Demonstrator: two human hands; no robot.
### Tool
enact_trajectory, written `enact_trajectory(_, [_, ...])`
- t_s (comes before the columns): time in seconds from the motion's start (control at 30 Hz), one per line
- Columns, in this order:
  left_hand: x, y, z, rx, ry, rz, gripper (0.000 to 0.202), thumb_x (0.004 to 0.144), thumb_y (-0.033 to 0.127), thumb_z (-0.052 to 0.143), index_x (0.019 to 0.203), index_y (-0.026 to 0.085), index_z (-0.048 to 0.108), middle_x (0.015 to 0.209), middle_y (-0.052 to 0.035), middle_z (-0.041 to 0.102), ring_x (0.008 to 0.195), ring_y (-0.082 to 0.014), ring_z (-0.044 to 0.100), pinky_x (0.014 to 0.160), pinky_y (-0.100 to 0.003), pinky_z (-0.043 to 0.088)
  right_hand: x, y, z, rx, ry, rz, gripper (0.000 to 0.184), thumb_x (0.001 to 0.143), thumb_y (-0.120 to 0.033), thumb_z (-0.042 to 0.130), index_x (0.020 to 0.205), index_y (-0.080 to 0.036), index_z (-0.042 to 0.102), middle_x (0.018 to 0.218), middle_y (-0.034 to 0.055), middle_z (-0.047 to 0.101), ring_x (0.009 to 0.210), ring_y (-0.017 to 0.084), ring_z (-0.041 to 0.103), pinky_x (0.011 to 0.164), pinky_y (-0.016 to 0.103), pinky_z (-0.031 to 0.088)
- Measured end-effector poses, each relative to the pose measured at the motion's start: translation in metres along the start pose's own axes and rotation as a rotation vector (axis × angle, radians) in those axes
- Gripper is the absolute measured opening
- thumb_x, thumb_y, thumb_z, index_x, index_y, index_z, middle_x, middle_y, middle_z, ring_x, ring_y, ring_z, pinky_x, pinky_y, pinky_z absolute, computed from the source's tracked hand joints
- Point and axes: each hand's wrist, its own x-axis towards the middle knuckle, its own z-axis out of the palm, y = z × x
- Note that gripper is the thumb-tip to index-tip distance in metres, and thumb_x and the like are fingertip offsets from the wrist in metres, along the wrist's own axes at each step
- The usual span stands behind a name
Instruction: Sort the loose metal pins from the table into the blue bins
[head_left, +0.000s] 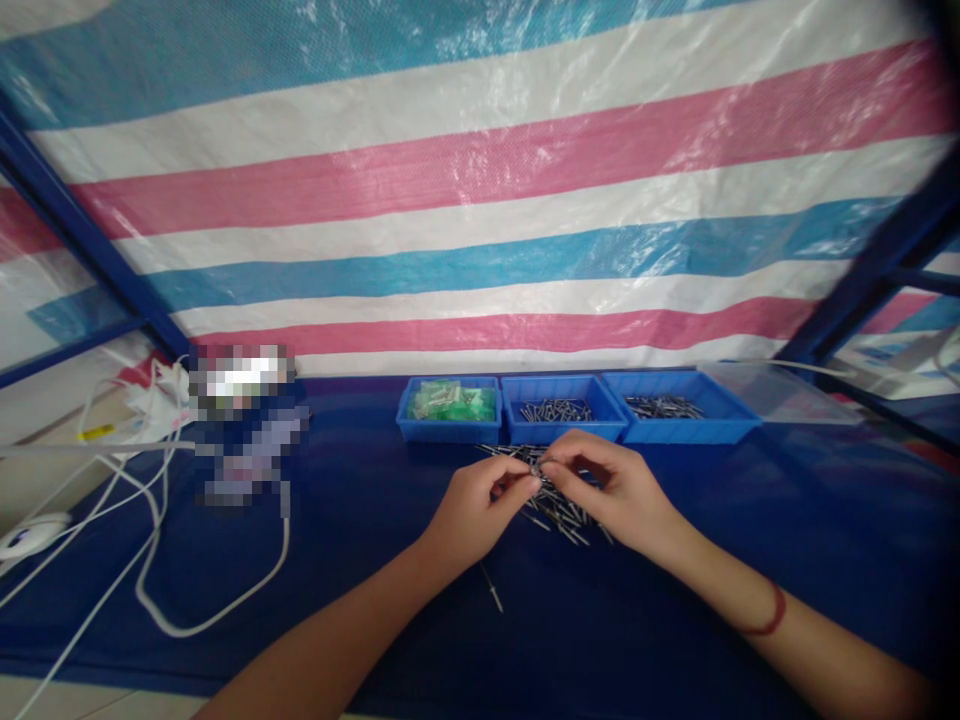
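Note:
My left hand [472, 502] and my right hand [616, 490] meet over a loose pile of blind rivets [564, 512] on the blue table. Thumb and fingers of each hand are pinched together, fingertips almost touching. Between them shows a small bit of shiny metal [535, 469], which looks like a blind rivet; the fingers cover most of it. One single rivet [494, 597] lies apart from the pile, below my left wrist. Behind the hands stand a blue bin of rivets [564, 436] and another blue bin of rivets [686, 432].
At the left of the row, a blue bin [450, 432] holds green and clear plastic packets [454, 402]. A clear plastic sheet [787, 395] lies at the right. White cables [154, 540] and blurred-out items [251, 440] occupy the left side. Striped sheeting [480, 190] hangs behind.

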Motion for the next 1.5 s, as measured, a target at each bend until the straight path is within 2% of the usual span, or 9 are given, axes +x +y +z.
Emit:
enact_trajectory(0.33, [0.001, -0.003, -0.002, 0.000, 0.067, 0.003, 0.015, 0.085, 0.029, 0.055, 0.087, 0.016, 0.063, 0.082, -0.0017, 0.065, 0.072, -0.0126, 0.057, 0.067, -0.022, 0.043, 0.002, 0.002, -0.003, -0.074, -0.034, -0.021, 0.013, 0.087, -0.030, 0.053, 0.086, -0.019, 0.060, 0.075, 0.0028, 0.058, 0.068, 0.015, 0.056, 0.061, 0.028, 0.046])
enact_trajectory(0.57, [0.001, 0.000, -0.009, 0.110, 0.093, 0.049, 0.017, 0.086, 0.032, 0.056, 0.090, 0.016, 0.062, 0.082, -0.0020, 0.065, 0.072, -0.0128, 0.059, 0.067, -0.022, 0.044, 0.007, -0.002, -0.011, -0.252, -0.146, -0.206, 0.013, 0.088, -0.025, 0.048, 0.087, -0.020, 0.060, 0.081, 0.0055, 0.062, 0.071, 0.016, 0.057, 0.062, 0.029, 0.047])
enact_trajectory(0.73, [0.000, 0.007, -0.019, 0.296, -0.034, 0.135, 0.024, 0.088, 0.036, 0.053, 0.102, 0.018, 0.061, 0.087, -0.0031, 0.064, 0.078, -0.0144, 0.060, 0.072, -0.024, 0.045, 0.018, 0.010, -0.052, -0.549, 0.011, -0.242, 0.013, 0.088, -0.025, 0.048, 0.089, -0.020, 0.060, 0.089, 0.0071, 0.063, 0.083, 0.020, 0.059, 0.077, 0.034, 0.047])
enact_trajectory(0.87, [-0.001, 0.008, -0.022, 0.407, -0.120, 0.227, 0.021, 0.091, 0.033, 0.048, 0.095, 0.018, 0.063, 0.087, -0.0039, 0.064, 0.081, -0.0150, 0.060, 0.074, -0.024, 0.044, 0.022, 0.045, -0.098, -0.898, 0.229, -0.100, 0.021, 0.088, -0.032, 0.047, 0.087, -0.017, 0.063, 0.084, 0.0092, 0.063, 0.072, 0.020, 0.059, 0.069, 0.033, 0.045])
enact_trajectory(1.0, [-0.003, 0.007, -0.019, 0.489, -0.206, 0.280, 0.021, 0.092, 0.029, 0.047, 0.090, 0.018, 0.064, 0.085, -0.0039, 0.064, 0.080, -0.0150, 0.060, 0.072, -0.023, 0.044, 0.022, 0.070, -0.120, -1.115, 0.250, -0.026, 0.028, 0.087, -0.036, 0.047, 0.089, -0.014, 0.065, 0.085, 0.0149, 0.064, 0.079, 0.027, 0.060, 0.072, 0.038, 0.044])
enact_trajectory(1.1, [-0.003, 0.011, -0.019, 0.546, -0.259, 0.306, 0.022, 0.092, 0.028, 0.045, 0.090, 0.018, 0.065, 0.085, -0.0037, 0.063, 0.079, -0.0152, 0.060, 0.072, -0.023, 0.044, 0.023, 0.062, -0.109, -1.051, 0.245, -0.109, 0.025, 0.086, -0.034, 0.049, 0.092, -0.016, 0.064, 0.087, 0.0126, 0.065, 0.082, 0.027, 0.060, 0.075, 0.039, 0.045])
enact_trajectory(1.23, [-0.006, 0.024, -0.027, 0.653, -0.288, 0.281, 0.019, 0.090, 0.030, 0.049, 0.096, 0.019, 0.064, 0.091, -0.0043, 0.061, 0.083, -0.0173, 0.059, 0.075, -0.026, 0.046, 0.017, 0.022, -0.061, -0.806, 0.123, -0.305, 0.016, 0.088, -0.027, 0.048, 0.090, -0.019, 0.063, 0.089, 0.0090, 0.065, 0.082, 0.022, 0.060, 0.079, 0.038, 0.046])
enact_trajectory(1.37, [-0.024, 0.029, -0.038, 0.816, -0.212, 0.145, 0.026, 0.087, 0.037, 0.054, 0.105, 0.021, 0.060, 0.110, -0.0083, 0.057, 0.096, -0.0237, 0.055, 0.080, -0.035, 0.048, 0.000, -0.012, -0.004, -0.719, -0.233, -0.511, 0.020, 0.087, -0.024, 0.049, 0.100, -0.020, 0.064, 0.094, 0.0092, 0.066, 0.088, 0.022, 0.059, 0.079, 0.039, 0.046])
enact_trajectory(1.5, [-0.060, 0.008, -0.044, 0.932, -0.169, 0.086, 0.052, 0.086, 0.047, 0.052, 0.130, 0.022, 0.045, 0.139, -0.0120, 0.041, 0.123, -0.0318, 0.040, 0.095, -0.049, 0.041, -0.018, -0.019, 0.029, -0.697, -0.366, -0.538, 0.036, 0.087, -0.030, 0.050, 0.120, -0.017, 0.057, 0.117, 0.0112, 0.061, 0.112, 0.026, 0.051, 0.094, 0.044, 0.040])
